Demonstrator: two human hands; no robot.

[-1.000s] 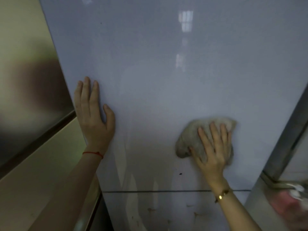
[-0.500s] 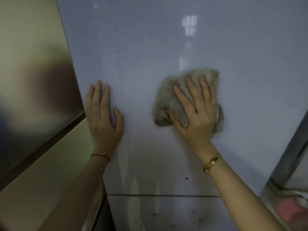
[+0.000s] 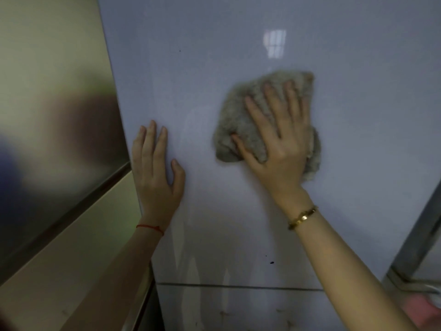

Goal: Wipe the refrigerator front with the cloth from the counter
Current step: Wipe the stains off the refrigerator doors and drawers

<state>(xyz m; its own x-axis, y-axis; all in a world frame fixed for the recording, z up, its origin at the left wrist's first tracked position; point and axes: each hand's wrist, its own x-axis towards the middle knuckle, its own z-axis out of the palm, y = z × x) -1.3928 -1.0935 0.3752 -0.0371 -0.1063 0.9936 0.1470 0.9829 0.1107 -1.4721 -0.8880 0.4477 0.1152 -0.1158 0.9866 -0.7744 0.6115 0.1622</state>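
The refrigerator front point(image 3: 358, 151) is a glossy pale grey-blue door filling most of the view. A bunched grey-beige cloth point(image 3: 236, 120) is pressed flat against the door, right of its middle. My right hand point(image 3: 279, 144) lies spread on the cloth, thumb tucked under its lower left fold. My left hand point(image 3: 155, 173) rests flat on the door near its left edge, fingers pointing up, holding nothing. Faint drip streaks and a few dark specks point(image 3: 271, 262) mark the door lower down.
A horizontal seam point(image 3: 238, 286) splits the upper door from a lower one with brown spots. A shiny cabinet side point(image 3: 55, 115) stands to the left. At the right there is a metal frame point(image 3: 420, 240) and something pink point(image 3: 424, 311).
My right hand has slid the cloth upward on the door, from low near the seam to mid height. My left hand has stayed flat at the left edge.
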